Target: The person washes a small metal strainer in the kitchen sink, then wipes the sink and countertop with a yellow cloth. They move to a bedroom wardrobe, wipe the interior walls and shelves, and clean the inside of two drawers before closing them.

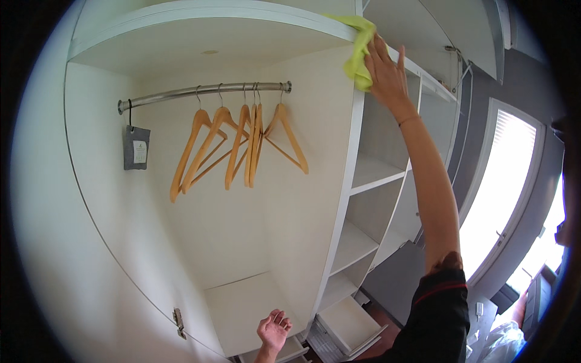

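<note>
One arm point(431, 193) reaches high in my head view, the right hand point(385, 68) laid against a yellow-green cloth point(361, 51) at the wardrobe's top edge point(242, 10); I cannot tell whether its fingers grip. Low down, I see the left hand point(274, 330) palm up, loosely curled, empty.

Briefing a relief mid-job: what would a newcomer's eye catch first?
First, the bright yellow-green fabric cloth under the bare right hand, at the upper front edge of the white wardrobe. Next, the tan wooden triangular hangers on the curved silver metal rail, left of centre.
</note>
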`<action>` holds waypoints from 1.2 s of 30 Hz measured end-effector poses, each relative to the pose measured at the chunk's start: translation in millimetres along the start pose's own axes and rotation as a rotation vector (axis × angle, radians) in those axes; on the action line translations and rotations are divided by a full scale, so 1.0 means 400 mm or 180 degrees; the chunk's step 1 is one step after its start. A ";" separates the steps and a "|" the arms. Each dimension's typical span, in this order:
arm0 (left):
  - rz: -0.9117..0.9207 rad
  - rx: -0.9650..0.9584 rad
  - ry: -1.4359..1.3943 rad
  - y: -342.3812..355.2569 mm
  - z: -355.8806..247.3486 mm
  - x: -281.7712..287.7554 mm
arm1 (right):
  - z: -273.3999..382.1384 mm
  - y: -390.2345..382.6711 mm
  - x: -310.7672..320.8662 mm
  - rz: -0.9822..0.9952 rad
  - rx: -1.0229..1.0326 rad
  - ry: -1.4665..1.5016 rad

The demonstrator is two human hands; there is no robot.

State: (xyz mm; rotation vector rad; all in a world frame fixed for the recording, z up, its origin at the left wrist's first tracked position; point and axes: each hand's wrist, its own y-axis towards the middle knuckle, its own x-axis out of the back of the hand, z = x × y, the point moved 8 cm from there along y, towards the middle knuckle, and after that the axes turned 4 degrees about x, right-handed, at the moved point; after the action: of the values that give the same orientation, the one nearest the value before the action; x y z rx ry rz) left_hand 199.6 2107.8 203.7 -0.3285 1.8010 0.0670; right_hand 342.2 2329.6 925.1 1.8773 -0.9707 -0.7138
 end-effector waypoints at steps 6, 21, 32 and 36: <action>-0.0046 0.0199 0.0151 0.035 0.025 0.004 | 0.169 0.039 0.011 -0.1253 0.0312 0.1087; 0.0182 -0.0899 0.2127 0.118 0.013 -0.195 | -0.480 -0.299 -0.089 -0.1869 -0.2410 0.2458; 0.0026 -0.2074 0.5215 0.301 0.254 -0.369 | -0.509 -0.522 -0.131 -0.1403 -0.1709 0.2448; -0.0264 -0.1925 0.5045 0.294 0.243 -0.378 | -0.419 -0.559 -0.079 -0.1418 -0.1668 0.2672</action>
State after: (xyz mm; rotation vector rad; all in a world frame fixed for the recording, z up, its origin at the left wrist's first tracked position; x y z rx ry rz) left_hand 293.8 2270.1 308.7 -1.0893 3.3106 0.3767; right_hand 531.5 2498.8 803.9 1.6635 0.1649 -0.3052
